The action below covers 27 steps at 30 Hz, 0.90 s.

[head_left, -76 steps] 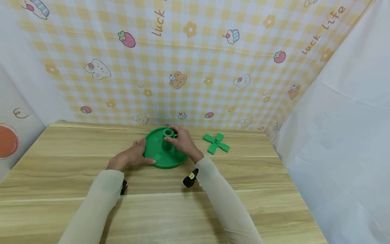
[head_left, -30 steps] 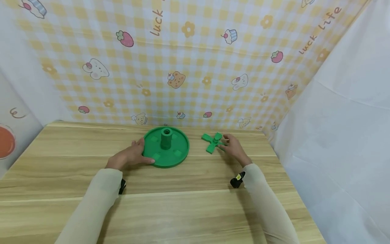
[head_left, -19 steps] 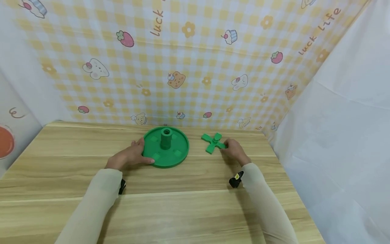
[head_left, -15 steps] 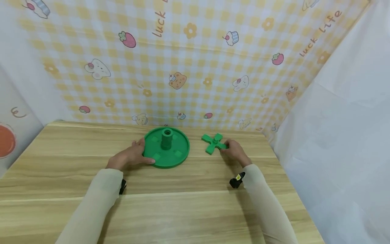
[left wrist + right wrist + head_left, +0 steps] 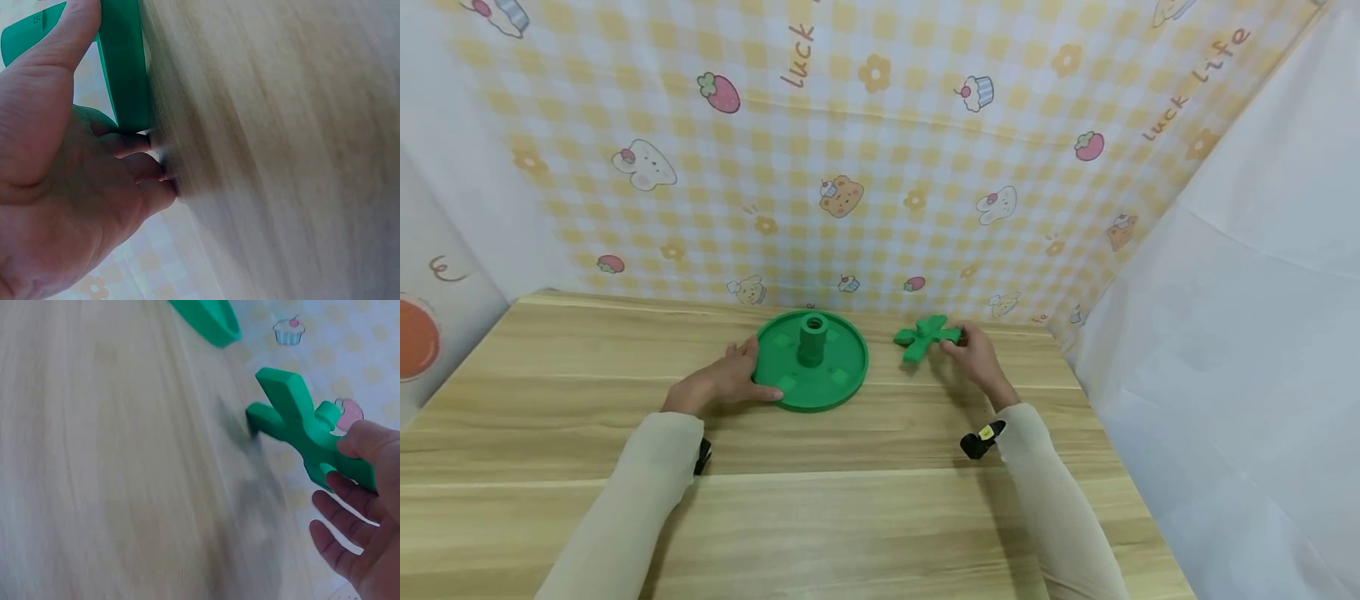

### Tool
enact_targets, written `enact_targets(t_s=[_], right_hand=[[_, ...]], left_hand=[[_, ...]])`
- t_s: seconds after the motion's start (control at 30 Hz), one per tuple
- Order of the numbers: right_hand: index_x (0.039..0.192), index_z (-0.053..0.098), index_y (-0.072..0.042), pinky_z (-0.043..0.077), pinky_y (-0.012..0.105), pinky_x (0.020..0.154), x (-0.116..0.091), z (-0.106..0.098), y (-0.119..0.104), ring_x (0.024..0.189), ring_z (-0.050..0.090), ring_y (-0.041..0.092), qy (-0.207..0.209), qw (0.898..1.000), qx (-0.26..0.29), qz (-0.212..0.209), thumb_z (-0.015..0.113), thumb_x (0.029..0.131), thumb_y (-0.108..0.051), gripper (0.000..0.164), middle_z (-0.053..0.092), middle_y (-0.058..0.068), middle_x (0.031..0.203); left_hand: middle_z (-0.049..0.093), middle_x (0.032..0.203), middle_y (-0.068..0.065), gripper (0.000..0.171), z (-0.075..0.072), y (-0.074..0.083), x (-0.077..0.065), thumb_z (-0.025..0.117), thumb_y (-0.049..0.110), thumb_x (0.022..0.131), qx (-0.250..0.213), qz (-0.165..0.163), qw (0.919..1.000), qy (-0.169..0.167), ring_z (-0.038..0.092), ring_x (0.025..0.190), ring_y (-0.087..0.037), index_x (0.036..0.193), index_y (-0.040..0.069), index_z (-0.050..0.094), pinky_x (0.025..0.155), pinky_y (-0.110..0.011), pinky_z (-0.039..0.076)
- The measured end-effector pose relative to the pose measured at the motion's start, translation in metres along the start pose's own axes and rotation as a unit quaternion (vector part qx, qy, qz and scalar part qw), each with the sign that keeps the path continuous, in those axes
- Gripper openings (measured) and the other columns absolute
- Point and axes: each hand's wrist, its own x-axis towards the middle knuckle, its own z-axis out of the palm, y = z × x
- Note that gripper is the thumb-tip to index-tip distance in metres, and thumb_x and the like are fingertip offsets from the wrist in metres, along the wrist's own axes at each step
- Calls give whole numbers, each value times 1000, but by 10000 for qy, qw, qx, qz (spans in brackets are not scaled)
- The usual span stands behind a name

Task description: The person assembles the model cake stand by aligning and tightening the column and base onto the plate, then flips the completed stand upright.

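In the head view a green round base point(image 5: 820, 395) with a raised rim lies flat on the table. A hollow green post point(image 5: 812, 343) stands upright at its middle. My left hand point(image 5: 722, 383) holds the base's left edge, its thumb along the front rim and its fingers at the side. The left wrist view shows that thumb over the green rim point(image 5: 127, 75). My right hand point(image 5: 976, 357) pinches one arm of a green four-armed cross piece point(image 5: 922, 336), raised off the table and tilted. A short round peg point(image 5: 327, 415) sticks out of the cross's centre.
The wood-grain table point(image 5: 820, 533) meets a yellow checked cloth point(image 5: 880, 158) close behind the base and cross. White cloth point(image 5: 1240, 333) hangs along the right side. A black wrist camera point(image 5: 982, 439) sits at the right cuff.
My right hand has let go of the post, moved right to the cross piece, pinched one arm and lifted it from the table. My left hand has stayed at the base.
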Motion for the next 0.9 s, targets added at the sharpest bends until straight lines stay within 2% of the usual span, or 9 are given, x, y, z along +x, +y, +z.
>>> enact_targets(t_s=[0.17,0.3,0.43,0.57,0.67,0.8,0.9], right_hand=[[113,57,-2,52,36,86,5,4,-13,106,60,27,149,9982,576,64,63,97,-19,24,62,14,113],[117,58,-2,53,41,93,9,10,-28,110,63,30,147,9946,1029,-4,63,97,-17,25,66,17,117],[126,50,-1,50,45,99,12,18,-46,113,62,31,135,9922,1238,-97,64,97,-18,36,68,19,120],[124,42,0,49,41,95,12,25,-68,111,62,30,102,9892,1453,-174,65,97,-18,40,68,21,119],[115,46,-1,49,34,87,10,31,-82,102,63,24,56,9870,1551,-413,65,97,-15,30,70,19,111],[113,54,4,51,30,84,4,35,-105,95,63,19,-64,9840,1559,-859,64,97,-7,22,69,21,106],[114,54,10,52,30,85,-1,40,-122,98,64,23,-94,9827,1520,-1058,62,97,-4,23,67,25,109]], left_hand=[[-8,160,-34,118,-1,0,1,70,48,91,110,-5,9999,15,-12,144,-56,150,-15,-10,117,-66,7],[-7,160,-34,117,-1,0,2,70,47,91,144,-47,9999,26,-11,144,-55,150,-15,-9,117,-66,7],[-8,160,-34,117,0,0,2,70,47,91,58,-66,10000,-9,-13,145,-55,151,-14,-10,117,-66,6],[-7,160,-34,119,-1,1,0,70,49,90,31,-51,10000,-2,-12,145,-55,151,-14,-10,117,-66,7],[-7,160,-33,118,-1,1,0,70,49,90,46,-60,10000,15,-12,145,-55,151,-14,-9,117,-66,8],[-6,160,-33,117,-1,1,1,70,47,90,57,-83,9999,27,-11,145,-54,151,-14,-9,117,-66,8],[-6,160,-33,117,-1,1,1,70,47,90,74,-97,9999,33,-11,145,-54,151,-14,-9,117,-66,8]])
